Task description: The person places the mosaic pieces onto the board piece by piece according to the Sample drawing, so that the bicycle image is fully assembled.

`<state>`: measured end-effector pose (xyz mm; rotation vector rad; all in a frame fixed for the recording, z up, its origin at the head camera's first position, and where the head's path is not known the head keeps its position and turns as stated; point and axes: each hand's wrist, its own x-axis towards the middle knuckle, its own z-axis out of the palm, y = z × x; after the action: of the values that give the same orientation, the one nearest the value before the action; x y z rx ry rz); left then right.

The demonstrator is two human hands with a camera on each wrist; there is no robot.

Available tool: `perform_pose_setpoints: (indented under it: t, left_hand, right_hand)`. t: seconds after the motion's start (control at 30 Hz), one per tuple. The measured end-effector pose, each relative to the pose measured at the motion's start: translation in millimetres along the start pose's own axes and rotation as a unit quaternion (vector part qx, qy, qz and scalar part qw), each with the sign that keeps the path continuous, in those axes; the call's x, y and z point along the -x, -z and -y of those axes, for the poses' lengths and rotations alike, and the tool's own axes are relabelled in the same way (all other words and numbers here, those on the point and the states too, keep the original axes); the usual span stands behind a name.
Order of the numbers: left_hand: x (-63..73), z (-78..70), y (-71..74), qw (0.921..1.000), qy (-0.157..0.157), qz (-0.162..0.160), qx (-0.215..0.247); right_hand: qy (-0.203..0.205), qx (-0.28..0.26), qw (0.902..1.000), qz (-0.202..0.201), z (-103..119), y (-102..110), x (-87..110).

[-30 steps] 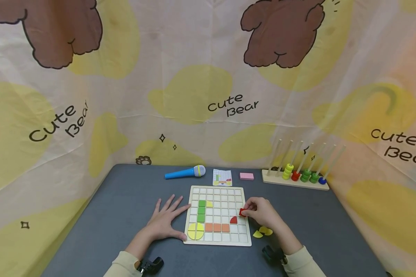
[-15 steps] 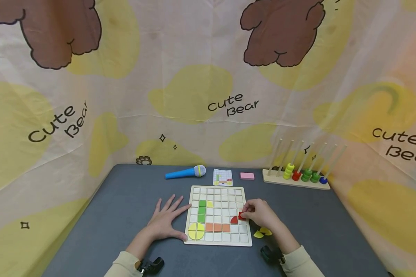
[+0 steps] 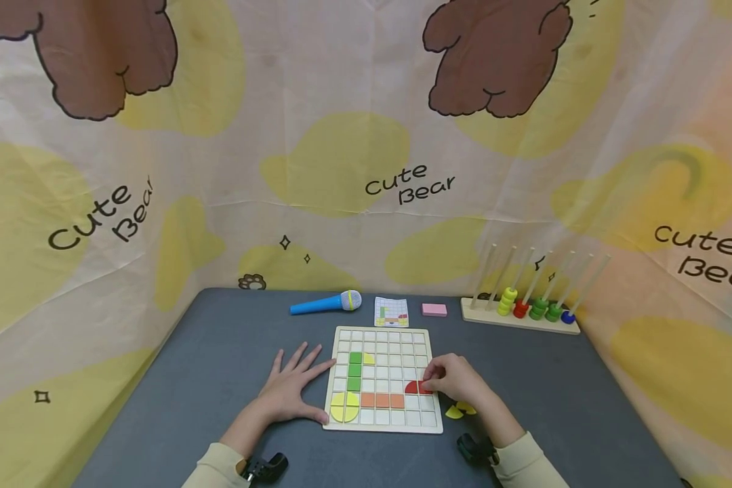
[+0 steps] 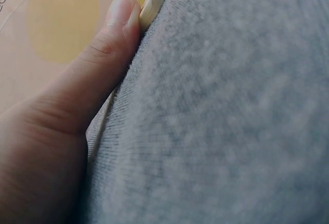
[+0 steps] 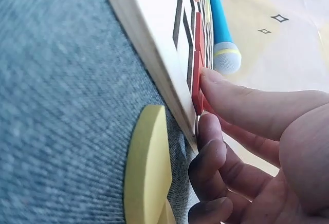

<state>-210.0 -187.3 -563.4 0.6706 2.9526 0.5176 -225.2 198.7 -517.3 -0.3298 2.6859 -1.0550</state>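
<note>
A pale wooden grid board (image 3: pixel 387 413) lies on the table with green, orange, yellow and red tiles set in its cells. At its right edge my right hand (image 3: pixel 457 377) pinches a red square tile (image 5: pixel 197 82), which lies low over a cell beside a red quarter-round tile (image 3: pixel 411 388). The thumb is on the tile's face and the fingertips are at its edge. My left hand (image 3: pixel 289 393) is spread flat on the table, its thumb (image 4: pixel 121 16) against the board's lower left corner and a fingertip at the left edge.
Several yellow quarter-round pieces (image 3: pixel 455 412) lie right of the board, under the right wrist. Behind the board are a blue toy microphone (image 3: pixel 324 304), a pattern card (image 3: pixel 391 312) and a pink block (image 3: pixel 434 310). A peg stand with coloured beads (image 3: pixel 521 317) stands at the back right.
My right hand has moved slightly toward me, bringing the red square tile down level with the red quarter-round tile. The left hand stays in place.
</note>
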Motion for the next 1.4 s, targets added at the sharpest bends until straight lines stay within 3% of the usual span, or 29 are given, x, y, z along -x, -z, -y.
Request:
perform_pose_setpoints:
  t: [0.43,0.6,0.83,1.0,1.4]
  left_hand:
    - [0.6,-2.5,1.9,0.9996,0.018,0.02,0.0]
    - [1.1,-4.5,4.8,0.9996,0.02,0.021,0.0]
    - [1.7,-2.8,3.7,0.9998,0.011,0.013,0.007]
    - [1.2,-2.1,3.6,0.9999,0.01,0.012,0.005]
    - [0.4,-2.8,2.8,0.9998,0.012,0.013,0.005]
  right_hand:
    - [-0.008,-0.011,0.9999,-0.01,0,9,17.5]
    - [-0.012,-0.007,0.9999,0.01,-6,18,28.2]
    - [0.025,0.032,0.9971,0.064,-21,26,38.1]
    - [0.043,0.044,0.9939,0.092,-25,27,38.7]
    - [0.028,0.04,0.9953,0.084,-27,27,33.7]
